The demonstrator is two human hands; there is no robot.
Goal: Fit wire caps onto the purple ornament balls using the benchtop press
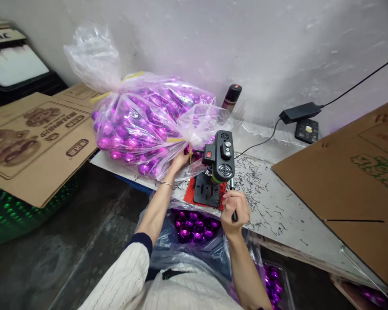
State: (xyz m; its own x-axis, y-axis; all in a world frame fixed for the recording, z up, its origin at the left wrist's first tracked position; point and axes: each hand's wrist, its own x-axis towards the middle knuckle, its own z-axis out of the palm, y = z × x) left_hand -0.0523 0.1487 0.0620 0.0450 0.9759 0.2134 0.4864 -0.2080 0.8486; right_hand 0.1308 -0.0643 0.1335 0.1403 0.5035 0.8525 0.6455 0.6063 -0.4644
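Observation:
My right hand is closed round the black lever handle of a small black and green bench press machine. The machine stands on a black plate over a red mat. My left hand reaches under the machine's head, fingers closed on something I cannot make out beside the purple balls. Just behind it lies a large clear plastic bag of shiny purple balls, tied with yellow strips. In my lap an open bag holds more purple balls.
The white tabletop is strewn with small dark metal scraps. Flat cardboard sheets lie at the left and right. A spray can stands by the wall, with a black power adapter and cable. Green balls sit low at the left.

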